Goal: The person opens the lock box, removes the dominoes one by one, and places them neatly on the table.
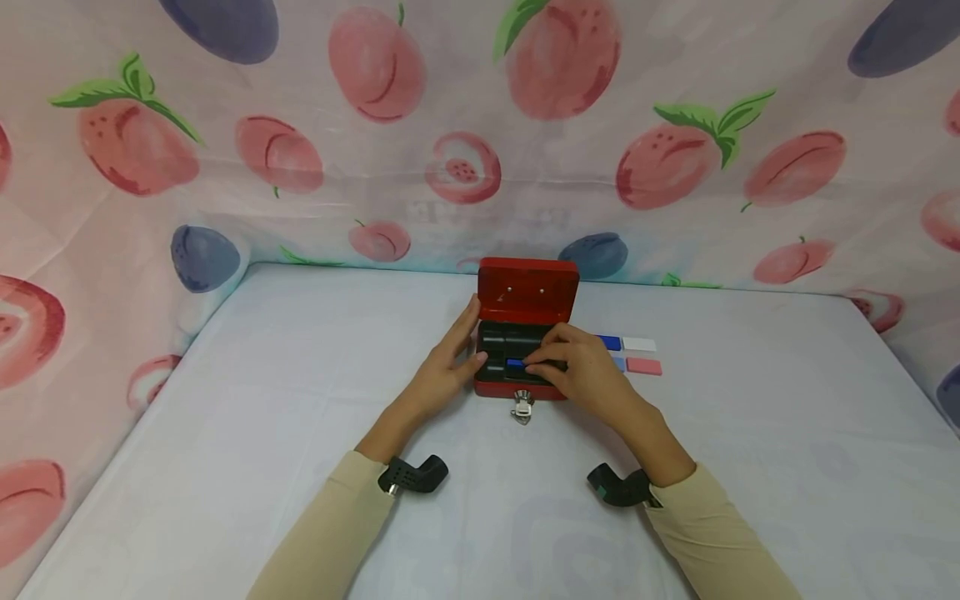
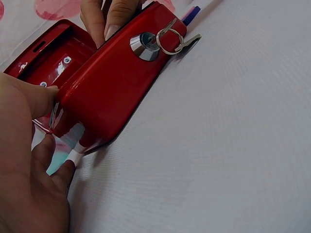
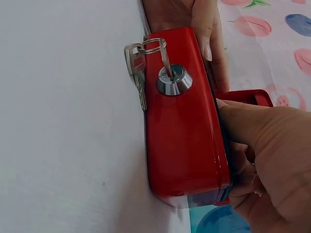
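Note:
A red metal cash box (image 1: 491,389) stands on the table with its lid (image 1: 528,289) raised and a black compartment tray (image 1: 501,337) inside. In its front lock (image 2: 144,46) sits a key with a second key (image 3: 137,73) on the ring. At the box's left end my left hand (image 1: 444,368) holds the side, thumb over the rim and fingers along the outside. My right hand (image 1: 588,371) reaches over the box's right part, its thumb and fingertips pinching a small blue rectangular piece (image 1: 514,363) in a front compartment. The wrist views hide that piece behind the box wall.
Right of the box lie flat pieces: a dark blue one (image 1: 611,342), a white one (image 1: 640,344), a light blue one (image 1: 619,364) partly covered by the hand, and a pink one (image 1: 644,367). A fruit-patterned cloth (image 1: 525,200) hangs behind the white-covered table (image 1: 337,333).

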`<state>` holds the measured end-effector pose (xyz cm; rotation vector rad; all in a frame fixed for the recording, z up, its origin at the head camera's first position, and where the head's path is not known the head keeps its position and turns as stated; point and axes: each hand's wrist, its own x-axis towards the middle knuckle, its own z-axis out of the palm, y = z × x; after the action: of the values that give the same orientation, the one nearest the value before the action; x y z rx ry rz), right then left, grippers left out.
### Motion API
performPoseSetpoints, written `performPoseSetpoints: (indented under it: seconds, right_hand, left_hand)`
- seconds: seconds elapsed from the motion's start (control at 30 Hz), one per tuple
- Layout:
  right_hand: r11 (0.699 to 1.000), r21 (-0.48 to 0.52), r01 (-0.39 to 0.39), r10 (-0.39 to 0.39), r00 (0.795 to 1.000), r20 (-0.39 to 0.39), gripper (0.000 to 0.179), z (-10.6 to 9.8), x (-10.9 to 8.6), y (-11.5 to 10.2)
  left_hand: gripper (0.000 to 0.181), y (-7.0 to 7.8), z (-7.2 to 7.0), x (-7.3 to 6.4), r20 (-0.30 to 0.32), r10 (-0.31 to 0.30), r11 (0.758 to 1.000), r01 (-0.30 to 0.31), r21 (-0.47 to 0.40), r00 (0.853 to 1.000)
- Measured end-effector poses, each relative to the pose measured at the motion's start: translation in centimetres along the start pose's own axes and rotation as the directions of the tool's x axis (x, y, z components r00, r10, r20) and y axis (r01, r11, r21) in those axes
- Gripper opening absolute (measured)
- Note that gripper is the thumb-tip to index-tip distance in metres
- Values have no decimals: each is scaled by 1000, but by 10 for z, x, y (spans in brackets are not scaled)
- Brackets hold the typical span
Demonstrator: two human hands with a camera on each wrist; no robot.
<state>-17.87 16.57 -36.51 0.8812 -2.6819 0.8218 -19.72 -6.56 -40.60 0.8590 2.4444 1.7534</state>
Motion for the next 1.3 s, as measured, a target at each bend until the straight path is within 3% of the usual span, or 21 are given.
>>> performPoseSetpoints:
  seconds: [0.17,0.33,0.57,1.3]
  right_hand:
    - [1000,5,-13,13,1000,10,12,0,1,-2]
    - [997,7,-80,79,996,35,11,-1,2,-4]
    - [991,26,-132,130,990,59,11,-2,4,-6]
    - [980,-9,-197,197,976,90,10,-1,5,-10]
  left_hand:
    - [71,-7,0,0,-1,13,1000,-13,-16,1000]
    - [71,-6,0,0,1,24,999,-24,-28,1000]
    - [67,32,-6,-4,20,-14,999,15,-43,1000]
    - [68,32,-6,-4,25,-25,999,26,-33,999]
